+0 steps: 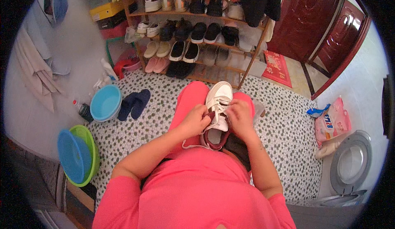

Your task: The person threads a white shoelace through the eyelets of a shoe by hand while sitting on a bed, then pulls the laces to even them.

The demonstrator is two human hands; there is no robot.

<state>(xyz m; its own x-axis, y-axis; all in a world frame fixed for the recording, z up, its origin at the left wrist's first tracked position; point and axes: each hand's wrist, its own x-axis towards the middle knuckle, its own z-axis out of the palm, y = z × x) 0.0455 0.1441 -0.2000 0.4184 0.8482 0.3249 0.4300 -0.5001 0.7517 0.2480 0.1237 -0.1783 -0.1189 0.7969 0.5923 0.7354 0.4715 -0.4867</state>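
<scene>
A white sneaker point(220, 91) with a dark red lining rests on my lap between my knees, its toe pointing away from me. White shoelaces point(214, 104) cross its upper, and some lengths hang loose over the tongue. My left hand point(196, 120) is closed at the shoe's left side, its fingertips pinched on a lace near the dark red edge. On the opposite side my right hand point(240, 117) has bent fingers drawn together at the lace by the eyelets. The fingertips partly cover the lace ends. Beneath the heel, a dark item point(238, 148) lies on my lap.
Ahead stands a wooden shoe rack point(181, 13) with several pairs of shoes. Navy slippers point(140, 104), a light blue basin point(117, 99) and stacked blue and green basins point(95, 157) are at left. On the right are a pink bag point(338, 120) and a grey round-lidded item point(334, 179).
</scene>
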